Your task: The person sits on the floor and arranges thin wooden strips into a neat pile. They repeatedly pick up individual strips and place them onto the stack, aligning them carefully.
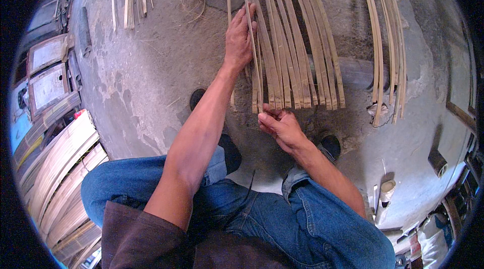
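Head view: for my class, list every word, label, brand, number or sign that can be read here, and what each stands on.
No text can be read anywhere.
Pale strips: no lettering visible.
Framed panels at the left edge: too blurred to tell if they bear writing.
Red-and-white item at lower right: too small and blurred to read.

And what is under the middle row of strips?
A grey cylinder sticks out from under the strips on the right, with concrete floor around it. How far it runs beneath them cannot be seen; the strips cover it.
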Tool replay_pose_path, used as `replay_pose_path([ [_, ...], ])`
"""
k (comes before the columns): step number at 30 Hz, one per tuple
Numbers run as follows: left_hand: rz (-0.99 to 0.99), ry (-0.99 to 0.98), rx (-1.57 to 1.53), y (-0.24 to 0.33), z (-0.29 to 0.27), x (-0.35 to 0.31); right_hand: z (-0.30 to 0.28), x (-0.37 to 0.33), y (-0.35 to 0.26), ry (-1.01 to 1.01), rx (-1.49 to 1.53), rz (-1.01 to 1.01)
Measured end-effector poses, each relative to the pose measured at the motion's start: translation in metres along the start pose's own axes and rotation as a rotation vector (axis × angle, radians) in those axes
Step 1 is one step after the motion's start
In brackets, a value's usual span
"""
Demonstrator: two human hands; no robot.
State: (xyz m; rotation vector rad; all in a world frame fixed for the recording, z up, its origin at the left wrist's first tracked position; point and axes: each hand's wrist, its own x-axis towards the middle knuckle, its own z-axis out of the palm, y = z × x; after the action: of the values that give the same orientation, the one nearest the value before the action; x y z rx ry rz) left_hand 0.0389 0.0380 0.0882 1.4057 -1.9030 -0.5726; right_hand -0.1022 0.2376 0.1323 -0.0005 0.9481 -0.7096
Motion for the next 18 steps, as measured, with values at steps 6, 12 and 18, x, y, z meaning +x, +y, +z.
replay_pose_path([
  [6, -0.115, 0.003, -0.075, 0.008, -0.002, -0.001, -0.006, 0.002, -0.001, 0.047, 0.027, 0.022],
  [12, -0.299, 0.090, -0.216, 0.011, -0.004, -0.002, -0.004, 0.005, -0.002, 0.033, 0.026, -0.004],
  [18, -0.085, 0.054, 0.106, 0.013, -0.004, -0.002, -0.004, 0.003, -0.003, 0.057, -0.048, -0.029],
])
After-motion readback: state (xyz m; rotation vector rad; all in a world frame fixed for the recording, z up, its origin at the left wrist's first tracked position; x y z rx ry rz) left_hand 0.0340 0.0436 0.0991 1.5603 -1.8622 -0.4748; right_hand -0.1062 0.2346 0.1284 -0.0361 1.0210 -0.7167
